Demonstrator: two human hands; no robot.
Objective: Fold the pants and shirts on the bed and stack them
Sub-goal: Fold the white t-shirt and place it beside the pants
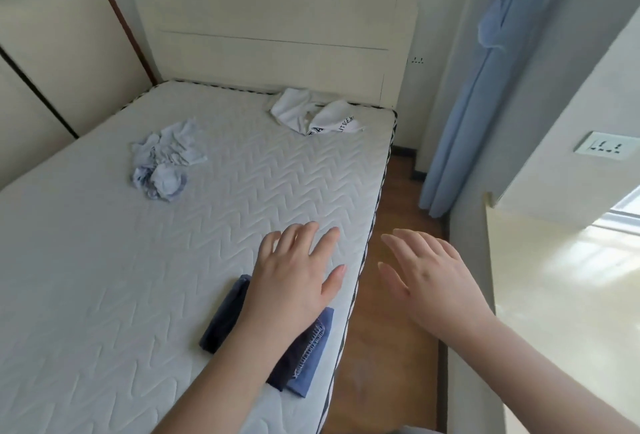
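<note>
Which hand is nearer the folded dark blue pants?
Left. The left hand hovers over the folded dark blue pants near the mattress edge; the right hand is off the bed, above the floor.

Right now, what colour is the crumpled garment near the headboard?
White with dark lettering, seen in the head view: the crumpled garment lies unfolded by the headboard.

You are looking at a home bedroom: a bed (207, 225) with a bare quilted mattress and a cream headboard (273, 35) stands against the wall. A blue curtain (485, 87), wall sockets (604, 147) and a wooden floor (391, 260) complete the domestic setting, with crumpled clothes (162, 159) lying on the mattress.
</note>
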